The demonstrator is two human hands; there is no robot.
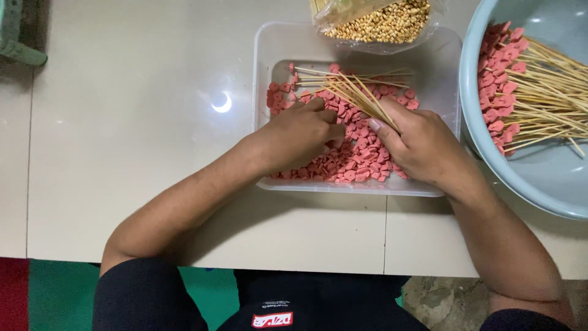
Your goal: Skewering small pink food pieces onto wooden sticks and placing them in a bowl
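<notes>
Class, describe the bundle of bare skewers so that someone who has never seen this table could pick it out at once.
Find the clear plastic tray of small pink pieces in front of the person. The right hand grips the bundle of bare skewers above it, fanning up-left. Unlike the skewers in the blue basin, these carry no pink pieces.

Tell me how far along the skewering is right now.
Done: a pile of loaded skewers lies in the blue basin. In hand: the right hand grips a bundle of bare sticks while the left hand picks among pink pieces. Left: the clear tray holds many loose pieces.
</notes>
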